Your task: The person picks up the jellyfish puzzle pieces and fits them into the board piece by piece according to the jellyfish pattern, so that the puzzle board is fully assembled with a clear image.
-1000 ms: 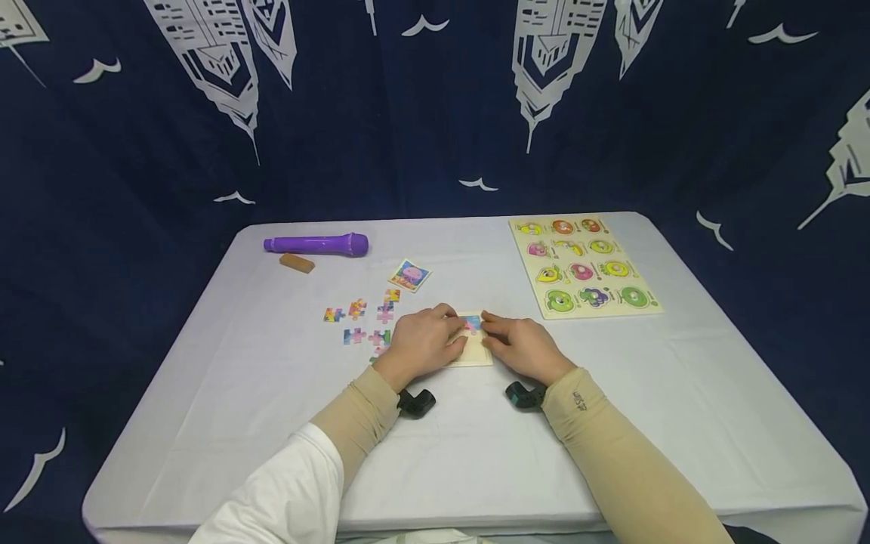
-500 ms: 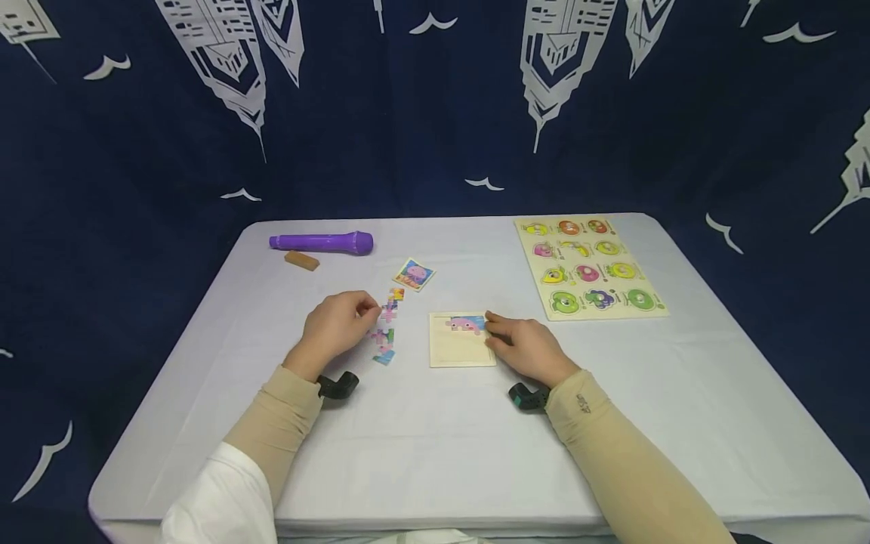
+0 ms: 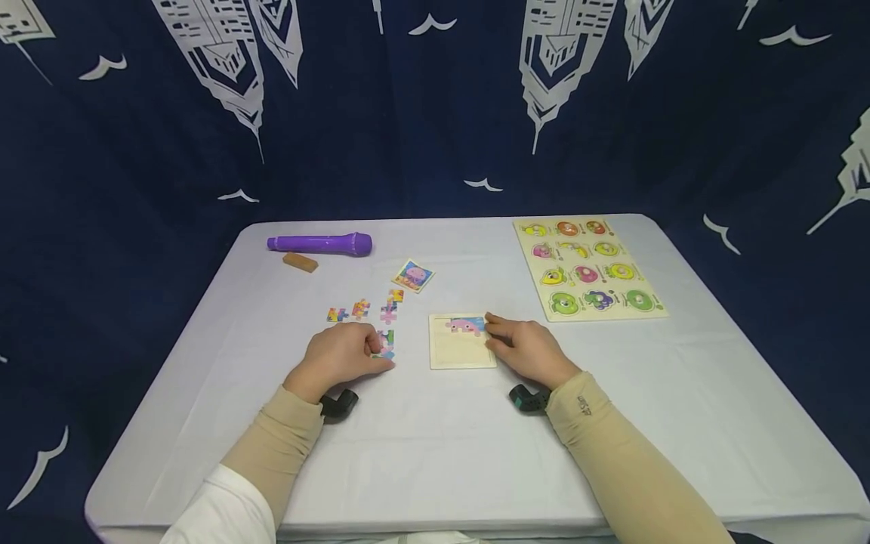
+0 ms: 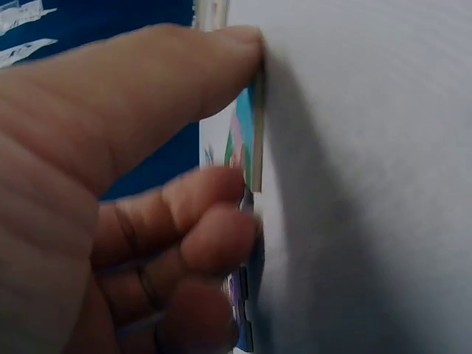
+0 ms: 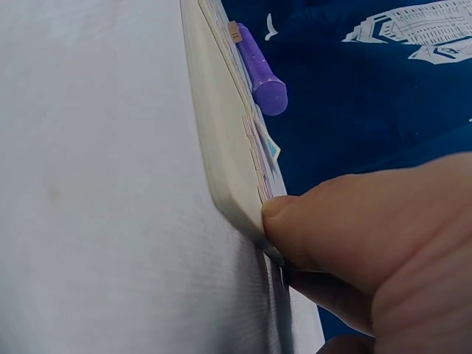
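A pale square puzzle board [image 3: 462, 353] lies mid-table, with joined pink and blue pieces [image 3: 465, 325] along its top edge. My right hand [image 3: 529, 349] holds the board at its right side, thumb on the upper face in the right wrist view. Left of the board, my left hand [image 3: 337, 357] is down over loose jigsaw pieces. Its thumb and curled fingers pinch a blue-edged jigsaw piece [image 4: 247, 118] low on the cloth. Part of that piece and its neighbours are hidden by the hand. More jigsaw pieces [image 3: 389, 311] lie just beyond.
A small picture card [image 3: 414, 276] lies behind the loose pieces. At the back left are a purple toy microphone [image 3: 319, 243] and a brown block [image 3: 300, 262]. A fruit puzzle board [image 3: 587, 268] lies at the back right. A dark patterned curtain [image 3: 421, 113] hangs behind the table.
My left hand has left the board, moved left over the loose pieces, then come down nearer the front ones. My right hand has stayed at the board's right side.
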The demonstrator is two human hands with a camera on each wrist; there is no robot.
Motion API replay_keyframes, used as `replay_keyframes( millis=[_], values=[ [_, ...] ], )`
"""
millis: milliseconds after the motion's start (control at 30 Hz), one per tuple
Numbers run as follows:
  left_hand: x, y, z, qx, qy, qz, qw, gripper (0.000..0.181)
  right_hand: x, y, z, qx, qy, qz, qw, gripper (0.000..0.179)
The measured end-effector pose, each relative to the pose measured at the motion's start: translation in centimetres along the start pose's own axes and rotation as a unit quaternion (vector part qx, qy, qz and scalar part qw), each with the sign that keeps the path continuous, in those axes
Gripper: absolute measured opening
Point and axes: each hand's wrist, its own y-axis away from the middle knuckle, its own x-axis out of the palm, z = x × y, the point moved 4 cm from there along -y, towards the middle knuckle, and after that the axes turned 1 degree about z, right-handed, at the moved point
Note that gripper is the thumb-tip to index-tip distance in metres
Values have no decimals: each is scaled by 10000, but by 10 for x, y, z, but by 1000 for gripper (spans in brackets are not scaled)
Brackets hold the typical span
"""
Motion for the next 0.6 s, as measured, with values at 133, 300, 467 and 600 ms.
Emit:
replay_keyframes(
  millis=[133, 300, 467, 600],
  values=[
    [2, -3, 1, 363, 181, 61, 9992, 28, -1, 0, 1, -12, 20, -21, 10000, 41],
    [1, -5, 2, 579, 276, 178, 9978, 26, -1, -1, 2, -33, 43, -17, 10000, 41],
    [-1, -2, 3, 156, 145, 87, 9997, 41, -1, -1, 2, -18, 53, -23, 10000, 41],
    [0, 1, -1, -277, -13, 50, 9996, 50, -1, 0, 2, 15, 41, -10, 10000, 41]
  ],
)
